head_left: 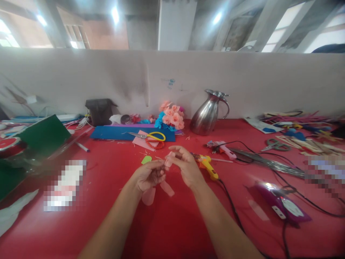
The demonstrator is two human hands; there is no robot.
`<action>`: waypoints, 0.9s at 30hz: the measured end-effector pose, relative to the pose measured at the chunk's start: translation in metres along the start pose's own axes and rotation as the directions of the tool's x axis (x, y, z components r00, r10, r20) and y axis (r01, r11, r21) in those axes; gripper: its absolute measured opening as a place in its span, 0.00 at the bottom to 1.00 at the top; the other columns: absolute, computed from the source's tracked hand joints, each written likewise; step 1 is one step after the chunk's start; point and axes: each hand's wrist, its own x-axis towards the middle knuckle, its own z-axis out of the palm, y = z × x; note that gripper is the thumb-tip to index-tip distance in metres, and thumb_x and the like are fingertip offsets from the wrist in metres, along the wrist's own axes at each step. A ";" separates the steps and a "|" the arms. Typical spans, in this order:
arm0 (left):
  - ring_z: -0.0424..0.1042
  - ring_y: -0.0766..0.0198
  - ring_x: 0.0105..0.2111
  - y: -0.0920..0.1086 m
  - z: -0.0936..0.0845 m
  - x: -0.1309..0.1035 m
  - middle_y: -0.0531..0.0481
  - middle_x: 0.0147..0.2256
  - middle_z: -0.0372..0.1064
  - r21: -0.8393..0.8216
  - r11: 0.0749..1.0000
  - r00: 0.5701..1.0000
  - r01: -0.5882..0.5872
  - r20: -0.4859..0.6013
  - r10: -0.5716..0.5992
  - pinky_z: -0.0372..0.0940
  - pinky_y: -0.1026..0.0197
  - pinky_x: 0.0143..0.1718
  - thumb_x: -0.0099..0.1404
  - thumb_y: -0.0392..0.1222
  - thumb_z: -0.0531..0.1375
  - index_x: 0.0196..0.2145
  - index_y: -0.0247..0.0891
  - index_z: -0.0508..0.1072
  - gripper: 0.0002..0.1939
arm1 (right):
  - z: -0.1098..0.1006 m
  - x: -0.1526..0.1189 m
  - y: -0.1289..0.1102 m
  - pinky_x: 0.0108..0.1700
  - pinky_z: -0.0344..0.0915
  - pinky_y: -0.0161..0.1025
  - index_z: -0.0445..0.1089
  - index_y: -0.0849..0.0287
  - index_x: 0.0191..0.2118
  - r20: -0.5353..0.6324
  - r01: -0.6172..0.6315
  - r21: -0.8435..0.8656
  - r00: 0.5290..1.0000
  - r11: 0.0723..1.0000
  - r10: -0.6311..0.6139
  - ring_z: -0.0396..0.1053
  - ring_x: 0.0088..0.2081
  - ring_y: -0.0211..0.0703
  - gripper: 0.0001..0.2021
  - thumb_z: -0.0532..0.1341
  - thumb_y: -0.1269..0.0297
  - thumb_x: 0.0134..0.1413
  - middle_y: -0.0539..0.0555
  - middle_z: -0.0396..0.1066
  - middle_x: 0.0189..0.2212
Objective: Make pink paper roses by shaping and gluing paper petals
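Both hands meet over the middle of the red table. A small curled piece of pink paper (169,162) is pinched between the fingertips of my left hand (149,175) and my right hand (187,168). Below my left hand lie a rounded pink paper petal (148,197) and a pink paper strip (167,189). Just beyond that hand is a light green paper piece (146,159). Scissors (145,136) with a yellow and a red handle rest on a pink sheet (139,142). Close to my right hand lies a yellow glue gun (209,168).
A bouquet of pink and blue paper flowers (172,118) and a steel jug (206,113) stand at the back. To the right are a pink glue gun (228,151), green-handled scissors (279,144), a purple power strip (285,207) and cables. A green board (44,138) leans at left.
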 end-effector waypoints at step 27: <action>0.64 0.73 0.22 -0.002 0.002 0.000 0.52 0.23 0.67 0.264 0.937 0.957 -0.228 -0.119 0.266 0.60 0.68 0.26 0.45 0.39 0.67 0.26 0.33 0.73 0.10 | -0.004 0.003 0.004 0.40 0.63 0.40 0.66 0.57 0.36 -0.028 0.042 -0.152 0.999 0.987 -0.046 0.68 0.30 0.37 0.10 0.63 0.65 0.44 0.49 0.71 0.27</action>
